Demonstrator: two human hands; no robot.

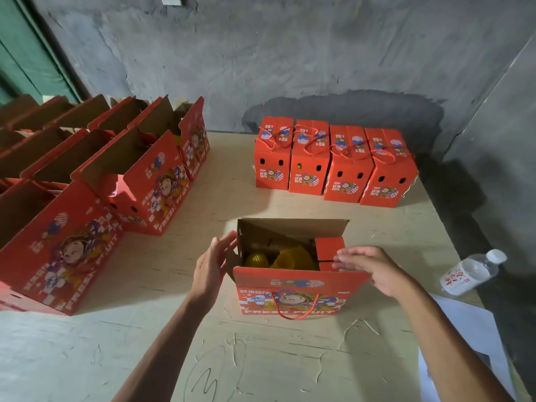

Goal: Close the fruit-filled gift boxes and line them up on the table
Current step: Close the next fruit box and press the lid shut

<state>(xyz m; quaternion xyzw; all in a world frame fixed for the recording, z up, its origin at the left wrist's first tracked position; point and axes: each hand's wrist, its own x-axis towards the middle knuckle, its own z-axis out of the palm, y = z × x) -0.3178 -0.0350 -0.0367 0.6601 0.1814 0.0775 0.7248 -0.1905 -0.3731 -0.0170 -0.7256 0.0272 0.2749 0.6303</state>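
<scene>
An open red gift box (pixel 293 294) stands on the table right in front of me, its far brown flap upright and yellow netted fruit (pixel 285 258) showing inside. My right hand (pixel 374 268) lies with straight fingers on the red right-side flap (pixel 329 250), which is folded in over the opening. My left hand (pixel 210 266) is held flat beside the box's left end, fingertips at the left flap. Further back, a row of several closed red boxes (pixel 336 163) with rope handles stands side by side.
Several open red boxes (pixel 121 175) crowd the left side of the table in rows. A plastic water bottle (pixel 470 272) lies at the table's right edge, with white paper (pixel 470 329) near it. A grey wall rises behind the wooden table (pixel 261 358).
</scene>
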